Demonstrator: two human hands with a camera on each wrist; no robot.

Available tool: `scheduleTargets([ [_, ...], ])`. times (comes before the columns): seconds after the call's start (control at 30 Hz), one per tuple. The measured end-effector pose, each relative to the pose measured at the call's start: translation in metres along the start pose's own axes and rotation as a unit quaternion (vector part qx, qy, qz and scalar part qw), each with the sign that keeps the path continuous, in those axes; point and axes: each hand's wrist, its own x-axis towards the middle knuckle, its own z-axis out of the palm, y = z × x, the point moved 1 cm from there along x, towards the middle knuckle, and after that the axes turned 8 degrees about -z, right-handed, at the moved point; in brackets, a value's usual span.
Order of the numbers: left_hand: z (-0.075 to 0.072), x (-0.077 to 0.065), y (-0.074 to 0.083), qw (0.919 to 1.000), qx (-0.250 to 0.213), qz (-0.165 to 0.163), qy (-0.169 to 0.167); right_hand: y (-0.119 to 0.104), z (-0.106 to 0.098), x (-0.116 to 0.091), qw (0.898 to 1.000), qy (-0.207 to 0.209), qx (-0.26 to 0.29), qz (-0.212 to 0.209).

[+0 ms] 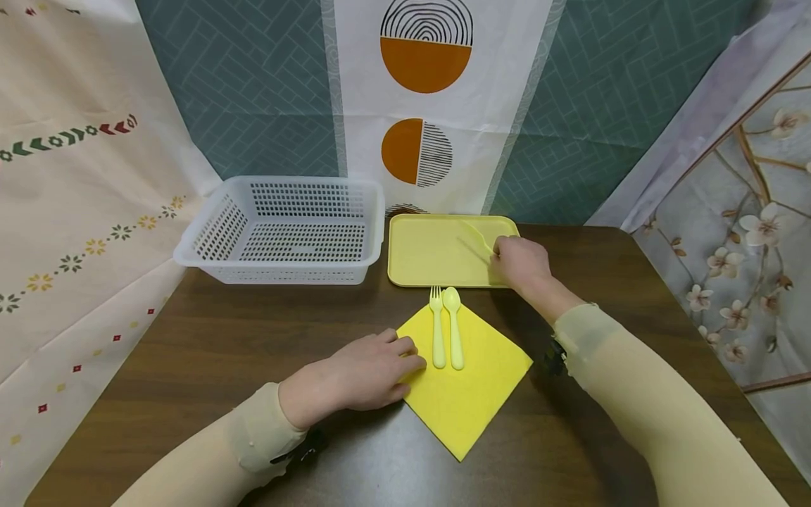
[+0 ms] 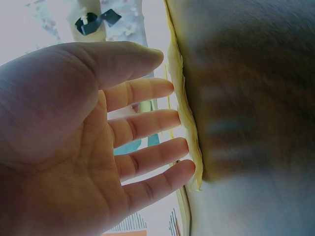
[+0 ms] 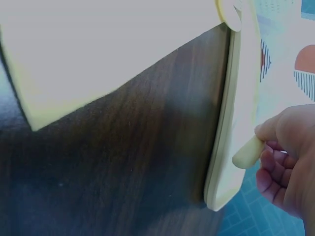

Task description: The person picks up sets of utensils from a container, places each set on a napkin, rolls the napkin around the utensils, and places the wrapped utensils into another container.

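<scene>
My right hand [image 1: 522, 264] holds a pale yellow plastic knife [image 1: 480, 237] over the right part of the yellow tray [image 1: 421, 250]. In the right wrist view, the knife's rounded handle end [image 3: 247, 153] pokes out between thumb and fingers. A folded yellow napkin [image 1: 465, 408] lies cornerwise on the table. On it rest a fork [image 1: 438, 331] and a spoon [image 1: 454, 331], side by side, their heads toward the tray. The fingertips of my left hand [image 1: 367, 370] rest on the napkin's left edge, fingers extended and slightly spread, nothing in the palm.
A white slotted plastic basket [image 1: 294, 274] stands at the back left, just beside the tray. The dark wooden table [image 1: 253, 338] ends at the back against a hanging patterned cloth [image 1: 272, 91]. A flowered cloth [image 1: 747, 282] hangs along the right side.
</scene>
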Motion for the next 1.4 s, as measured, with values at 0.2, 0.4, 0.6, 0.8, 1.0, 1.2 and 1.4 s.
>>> scheduleTargets([
  [0.2, 0.001, 0.001, -0.001, 1.0000, -0.002, 0.000, 0.000, -0.004, -0.005, -0.006, 1.000, 0.013, 0.005, -0.014],
  [0.4, 0.001, 0.001, -0.001, 1.0000, -0.002, 0.002, 0.000, -0.011, -0.008, -0.011, 0.999, 0.015, 0.010, -0.027],
  [0.6, 0.002, 0.002, -0.001, 1.0000, -0.002, 0.000, -0.004, -0.022, -0.011, -0.016, 0.999, 0.020, 0.019, -0.042],
  [0.8, 0.002, 0.002, -0.001, 1.0000, -0.004, 0.000, -0.002, -0.028, -0.013, -0.023, 0.998, 0.022, 0.031, -0.052],
  [1.0, 0.002, 0.002, -0.001, 1.0000, -0.003, 0.001, -0.002, -0.034, -0.014, -0.029, 0.997, 0.025, 0.038, -0.059],
  [1.2, 0.003, 0.003, -0.001, 1.0000, -0.001, 0.001, -0.005, -0.039, -0.016, -0.038, 0.996, 0.017, 0.057, -0.061],
  [1.4, 0.003, 0.003, -0.001, 1.0000, -0.001, 0.003, -0.002, -0.044, -0.019, -0.046, 0.995, 0.002, 0.085, -0.060],
])
